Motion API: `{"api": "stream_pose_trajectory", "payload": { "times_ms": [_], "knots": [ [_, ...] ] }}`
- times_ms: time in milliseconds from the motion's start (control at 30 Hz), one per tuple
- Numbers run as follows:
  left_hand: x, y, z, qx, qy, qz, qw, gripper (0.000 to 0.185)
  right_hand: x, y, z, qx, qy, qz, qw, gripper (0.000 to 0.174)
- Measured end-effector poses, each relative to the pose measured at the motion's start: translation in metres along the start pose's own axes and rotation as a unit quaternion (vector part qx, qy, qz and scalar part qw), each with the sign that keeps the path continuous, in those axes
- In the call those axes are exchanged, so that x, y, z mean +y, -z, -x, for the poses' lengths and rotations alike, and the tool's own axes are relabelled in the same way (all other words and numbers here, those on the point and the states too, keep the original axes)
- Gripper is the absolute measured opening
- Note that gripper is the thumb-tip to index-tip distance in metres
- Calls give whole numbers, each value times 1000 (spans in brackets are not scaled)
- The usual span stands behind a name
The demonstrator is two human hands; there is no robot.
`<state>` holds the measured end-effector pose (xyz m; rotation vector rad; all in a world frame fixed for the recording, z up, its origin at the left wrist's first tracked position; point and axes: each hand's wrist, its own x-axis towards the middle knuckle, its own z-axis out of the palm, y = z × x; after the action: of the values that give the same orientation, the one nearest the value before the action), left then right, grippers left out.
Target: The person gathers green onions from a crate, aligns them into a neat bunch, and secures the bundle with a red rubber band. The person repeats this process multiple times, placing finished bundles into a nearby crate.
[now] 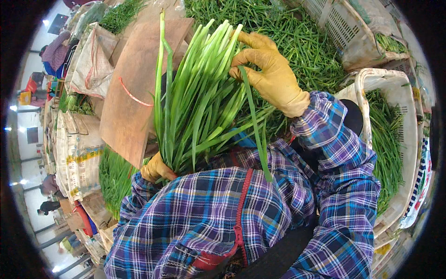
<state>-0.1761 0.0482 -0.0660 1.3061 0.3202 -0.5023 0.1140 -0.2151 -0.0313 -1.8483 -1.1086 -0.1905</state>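
Observation:
Wearing a yellow glove, my left hand (157,168) grips the leafy lower end of a bunch of long green leafy stalks (205,80), perhaps garlic chives or scallions. The pale stem ends fan out towards the top of the view. My right hand (266,71), also in a yellow glove, is at the right side of the pale ends, its fingers and thumb curled around a few stalks, with one long leaf hanging below. A reddish-brown board (129,83) lies left of the bunch, and a red tie (134,96) is on it.
Loose green stalks (306,52) are heaped beyond my right hand. A white plastic crate (364,90) of greens stands at my right, another crate (341,31) behind it. White crates (82,139), greens (115,178) and a woven sack (94,66) are at left. People are farther off at left.

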Motion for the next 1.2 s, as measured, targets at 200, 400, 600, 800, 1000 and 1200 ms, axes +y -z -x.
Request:
{"api": "stream_pose_trajectory", "payload": {
  "times_ms": [200,400,600,800,1000,1200],
  "knots": [
    [-5,3,1,-19,-3,-28,999,116,25,28,-25,50,193,318,927,14],
    [-6,2,2,-20,-13,-16,1000,115,67,47,-33,34,84,299,950,11],
    [-9,2,6,-18,-14,-4,1000,113,143,97,-25,65,-143,375,914,16],
    [-13,4,10,-12,-19,12,1000,112,137,119,10,-248,-331,335,847,70],
    [-7,8,9,-20,-12,14,1000,110,31,30,26,-268,-308,-369,835,77],
    [-10,5,13,-11,-13,23,1000,109,18,35,15,-246,-276,-441,818,30]
  ]
}}
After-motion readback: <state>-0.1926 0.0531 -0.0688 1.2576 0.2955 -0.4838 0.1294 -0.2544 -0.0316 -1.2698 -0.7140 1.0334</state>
